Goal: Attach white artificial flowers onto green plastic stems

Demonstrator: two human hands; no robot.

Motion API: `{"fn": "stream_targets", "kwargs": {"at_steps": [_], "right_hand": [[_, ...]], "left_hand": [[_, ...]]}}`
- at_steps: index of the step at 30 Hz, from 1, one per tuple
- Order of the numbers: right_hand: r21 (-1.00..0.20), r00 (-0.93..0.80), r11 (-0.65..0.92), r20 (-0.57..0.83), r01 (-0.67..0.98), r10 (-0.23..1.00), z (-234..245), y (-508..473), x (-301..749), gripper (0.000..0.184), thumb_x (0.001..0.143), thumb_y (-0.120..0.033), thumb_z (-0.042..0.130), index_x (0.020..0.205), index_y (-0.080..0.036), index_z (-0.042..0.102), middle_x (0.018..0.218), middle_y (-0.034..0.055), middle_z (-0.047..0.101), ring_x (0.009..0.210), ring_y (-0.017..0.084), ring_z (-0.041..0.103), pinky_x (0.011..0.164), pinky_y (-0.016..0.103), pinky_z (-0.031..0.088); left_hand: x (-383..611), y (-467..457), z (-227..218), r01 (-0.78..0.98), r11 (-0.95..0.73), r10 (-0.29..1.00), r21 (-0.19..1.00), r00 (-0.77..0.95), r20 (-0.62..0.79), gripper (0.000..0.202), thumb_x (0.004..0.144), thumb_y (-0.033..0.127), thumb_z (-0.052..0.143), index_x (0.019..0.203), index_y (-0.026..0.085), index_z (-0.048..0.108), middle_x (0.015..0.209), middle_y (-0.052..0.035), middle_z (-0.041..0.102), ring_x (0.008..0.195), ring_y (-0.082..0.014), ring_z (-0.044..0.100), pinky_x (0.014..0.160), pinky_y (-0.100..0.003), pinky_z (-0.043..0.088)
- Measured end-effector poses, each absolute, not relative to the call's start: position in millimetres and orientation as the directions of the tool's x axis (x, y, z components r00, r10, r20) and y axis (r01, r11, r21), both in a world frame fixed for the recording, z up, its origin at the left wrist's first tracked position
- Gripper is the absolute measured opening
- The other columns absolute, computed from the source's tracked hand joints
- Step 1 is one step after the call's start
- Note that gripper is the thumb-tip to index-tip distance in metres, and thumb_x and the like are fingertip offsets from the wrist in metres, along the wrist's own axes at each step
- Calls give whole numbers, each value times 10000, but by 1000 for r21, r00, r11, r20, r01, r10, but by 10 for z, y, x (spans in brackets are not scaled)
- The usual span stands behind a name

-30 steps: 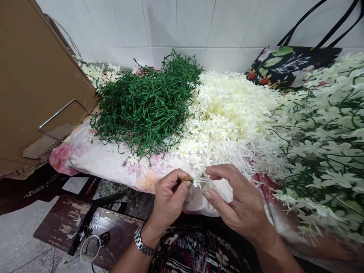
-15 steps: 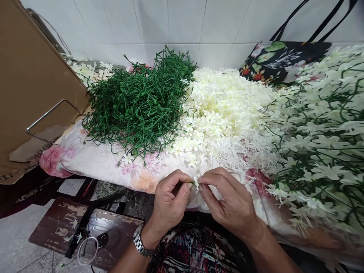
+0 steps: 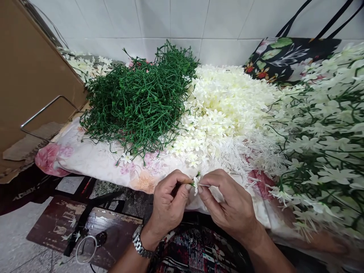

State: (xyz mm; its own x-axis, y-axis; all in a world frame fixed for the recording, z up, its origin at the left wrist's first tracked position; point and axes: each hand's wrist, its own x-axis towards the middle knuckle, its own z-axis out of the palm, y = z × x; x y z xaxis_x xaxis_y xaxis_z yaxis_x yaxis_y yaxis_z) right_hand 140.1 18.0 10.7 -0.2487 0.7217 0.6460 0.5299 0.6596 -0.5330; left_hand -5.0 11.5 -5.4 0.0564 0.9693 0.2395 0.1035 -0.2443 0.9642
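Between thumb and forefinger, my left hand [image 3: 170,199] pinches a green stem that carries a small white artificial flower [image 3: 196,183]. Close against it on the right, my right hand [image 3: 231,201] is closed in a pinch on a thin white stamen [image 3: 208,185] at the flower's centre. Beyond my hands lies a heap of green plastic stems [image 3: 136,102]. Beside that heap are loose white flower heads [image 3: 224,98], with a pile of white stamens [image 3: 239,155] in front of them. Stemmed white flowers [image 3: 338,174] are massed at the right.
A floral cloth [image 3: 96,167] covers the work surface. Cardboard [image 3: 34,83] with a bent metal rod [image 3: 42,110] stands at the left. A flowered black bag [image 3: 290,60] leans by the tiled wall [image 3: 184,19]. Low at the left is a worn brown board [image 3: 113,235].
The white stamen now shows between the flower and my right fingertips. A green tip shows above the flower. My hands stay nearly in place; the view has shifted slightly.
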Motion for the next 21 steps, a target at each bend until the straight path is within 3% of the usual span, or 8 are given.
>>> {"fn": "stream_targets", "kwargs": {"at_steps": [11,21], "right_hand": [[-467,-272,695,686,547,675,72,151,1401,150,818,-38,512,894,-167,519,699,42,595,660,146,563,580,254,490],[-558,-272,653,616,512,739,47,163,1403,108,846,-62,478,850,-164,513,679,21,564,613,116,549,553,227,474]], "left_hand": [[-35,92,-58,177,-322,947,930,52,318,121,854,156,500,758,176,571,640,22,516,555,-97,466,519,-209,361],[-1,111,-32,262,-382,922,886,44,385,134,828,107,486,726,172,545,618,32,505,552,-90,472,516,-195,366]]}}
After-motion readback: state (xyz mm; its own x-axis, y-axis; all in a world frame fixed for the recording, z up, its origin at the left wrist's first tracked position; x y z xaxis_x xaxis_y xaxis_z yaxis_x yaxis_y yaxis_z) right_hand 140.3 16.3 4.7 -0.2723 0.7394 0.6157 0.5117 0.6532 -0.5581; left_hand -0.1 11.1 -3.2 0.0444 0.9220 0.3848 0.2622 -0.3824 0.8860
